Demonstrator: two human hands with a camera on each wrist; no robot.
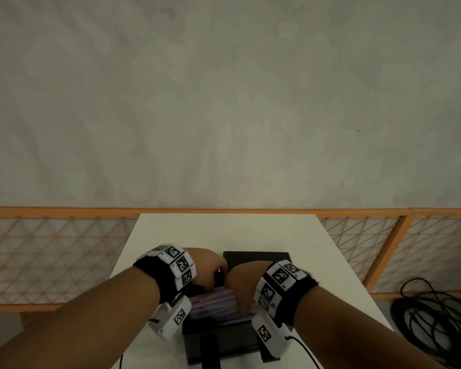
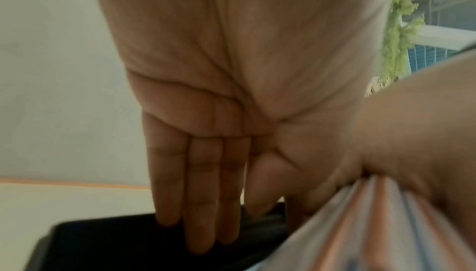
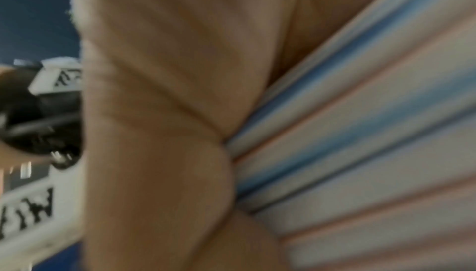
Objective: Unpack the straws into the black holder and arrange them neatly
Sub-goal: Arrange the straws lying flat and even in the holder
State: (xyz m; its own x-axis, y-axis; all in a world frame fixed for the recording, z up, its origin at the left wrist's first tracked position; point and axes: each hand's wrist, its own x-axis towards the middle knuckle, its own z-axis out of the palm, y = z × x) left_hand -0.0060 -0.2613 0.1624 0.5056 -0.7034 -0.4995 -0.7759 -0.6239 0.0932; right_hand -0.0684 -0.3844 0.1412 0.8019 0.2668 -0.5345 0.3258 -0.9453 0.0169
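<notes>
A bundle of pale pink, white and blue straws (image 1: 216,302) lies across the black holder (image 1: 256,258) on the white table. My right hand (image 1: 244,286) grips one end of the bundle, thumb on top; the right wrist view shows the palm (image 3: 167,132) pressed against the straws (image 3: 360,153). My left hand (image 1: 210,266) hovers at the other end. In the left wrist view its fingers (image 2: 206,204) point straight down, tips at the holder's black rim (image 2: 115,240), beside the straws (image 2: 373,224). Whether they touch the rim is unclear.
The white table (image 1: 224,230) is narrow, with its far edge against an orange mesh fence (image 1: 51,257). A coil of black cables (image 1: 431,323) lies on the floor to the right. Behind the fence is a grey wall.
</notes>
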